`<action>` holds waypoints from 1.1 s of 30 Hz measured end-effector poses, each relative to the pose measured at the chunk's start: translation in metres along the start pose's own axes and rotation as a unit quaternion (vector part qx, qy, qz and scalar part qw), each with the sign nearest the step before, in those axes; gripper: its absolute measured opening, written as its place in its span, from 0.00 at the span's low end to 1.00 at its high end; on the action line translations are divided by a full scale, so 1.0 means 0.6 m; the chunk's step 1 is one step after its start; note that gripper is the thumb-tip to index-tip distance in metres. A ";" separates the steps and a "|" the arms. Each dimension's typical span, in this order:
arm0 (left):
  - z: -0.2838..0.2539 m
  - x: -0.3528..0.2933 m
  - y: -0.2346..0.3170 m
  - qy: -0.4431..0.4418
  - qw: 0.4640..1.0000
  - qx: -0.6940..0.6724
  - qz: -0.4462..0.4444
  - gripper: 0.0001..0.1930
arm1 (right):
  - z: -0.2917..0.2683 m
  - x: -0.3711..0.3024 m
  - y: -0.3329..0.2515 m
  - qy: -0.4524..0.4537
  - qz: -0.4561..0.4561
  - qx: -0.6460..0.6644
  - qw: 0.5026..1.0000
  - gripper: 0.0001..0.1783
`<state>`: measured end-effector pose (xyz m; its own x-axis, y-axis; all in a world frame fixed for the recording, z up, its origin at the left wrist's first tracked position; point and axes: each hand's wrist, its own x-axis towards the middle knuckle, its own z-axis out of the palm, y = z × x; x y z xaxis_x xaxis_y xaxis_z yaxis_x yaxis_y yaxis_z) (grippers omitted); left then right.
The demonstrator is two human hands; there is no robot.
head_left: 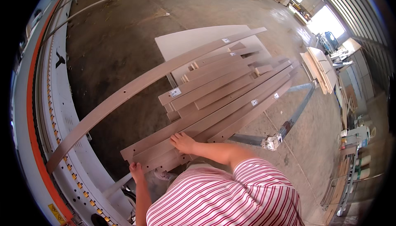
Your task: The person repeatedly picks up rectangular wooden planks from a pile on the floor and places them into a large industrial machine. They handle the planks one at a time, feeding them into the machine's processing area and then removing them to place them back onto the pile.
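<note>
Here's a brown board [154, 153] at the near side of the stack [206, 81], left hand [136, 171] curled at its left end, right hand [183, 142] lying over its top, fingers part-spread; whether either grips, I can't tell. Beyond that left end, a strip of open floor [107, 40], then the machine [62, 94] with its orange edge. Crossing that gap, in the way: a long board [165, 67], reaching over the machine! Behind, a pale sheet [185, 42]; off right, a metal frame [296, 118].

Left fingers [133, 166] and right fingers [176, 136] touch apparently one brown board [159, 153].
</note>
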<state>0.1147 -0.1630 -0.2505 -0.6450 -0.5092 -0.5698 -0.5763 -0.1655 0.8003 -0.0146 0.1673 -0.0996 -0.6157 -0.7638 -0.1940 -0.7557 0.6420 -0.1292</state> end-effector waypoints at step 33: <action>-0.233 -0.359 0.312 0.271 0.859 -0.413 0.131 0.12 | -0.302 0.044 -0.077 -0.330 -0.099 0.400 0.850 0.44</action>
<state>0.2160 -0.2025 0.0480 -0.2404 -0.9024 -0.3576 0.2517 -0.4137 0.8749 -0.0364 0.1054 0.0776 -0.0368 -0.8275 -0.5603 -0.2747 0.5475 -0.7905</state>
